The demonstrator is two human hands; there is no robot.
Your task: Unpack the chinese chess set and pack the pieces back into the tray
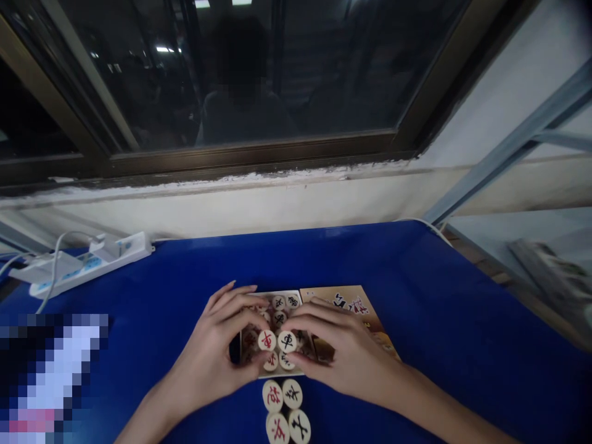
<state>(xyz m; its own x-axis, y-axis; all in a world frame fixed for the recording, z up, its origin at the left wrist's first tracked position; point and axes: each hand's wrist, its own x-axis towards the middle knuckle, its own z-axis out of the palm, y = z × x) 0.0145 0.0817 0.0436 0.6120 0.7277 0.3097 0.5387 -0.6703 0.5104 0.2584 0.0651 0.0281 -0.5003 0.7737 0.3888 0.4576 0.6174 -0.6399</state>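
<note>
Over an open box of round xiangqi pieces, my left hand pinches a red-marked piece between thumb and fingers. Close beside it, my right hand grips a black-marked piece the same way. More red and black pieces lie in the box, partly hidden by both hands. In front of the box, on the blue table, are two red-marked pieces and two black-marked pieces, which look stacked. The printed box lid lies to the right, partly under my right hand.
A white power strip with plugs and cables sits at the back left of the blue table. A blurred-out object is at the front left. Behind stand a wall and a dark window; a metal frame rises at the right.
</note>
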